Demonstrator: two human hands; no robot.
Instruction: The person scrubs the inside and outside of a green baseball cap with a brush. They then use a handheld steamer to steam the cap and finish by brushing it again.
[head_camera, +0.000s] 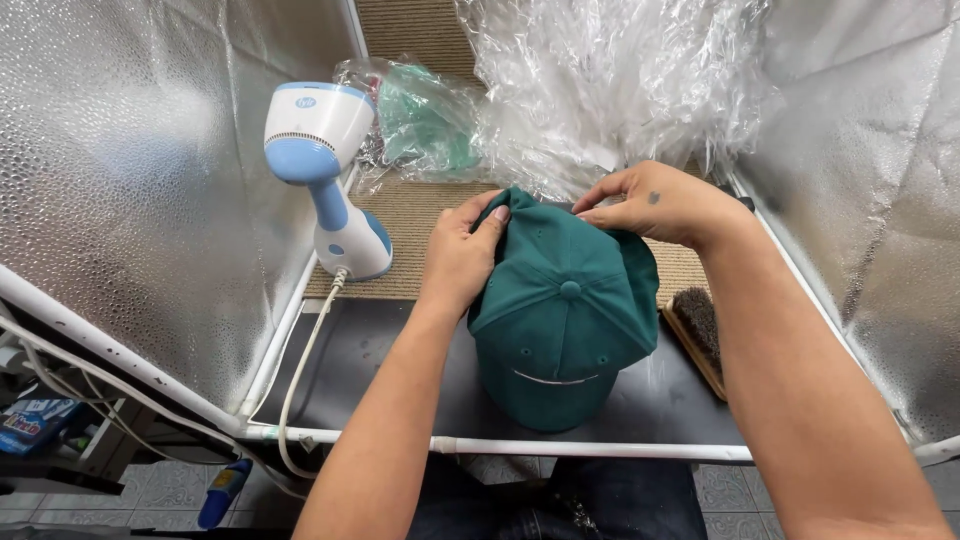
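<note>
The cap (560, 320) is plain dark green; the steamer (325, 175) white and light blue; the mat (350, 350) black; the side panels (130, 190) dimpled silver; the brush (697, 335) brown.

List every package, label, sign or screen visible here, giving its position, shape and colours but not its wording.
Clear plastic bag: behind the steamer, crumpled, holding something green.
Crumpled clear plastic wrap: top centre, behind the green cap, a shiny heap.
Round logo badge: on the white and blue steamer head, small, blue.
Blue packet: lower left, below the table edge, with red and white print.
No signs or screens show.
</note>
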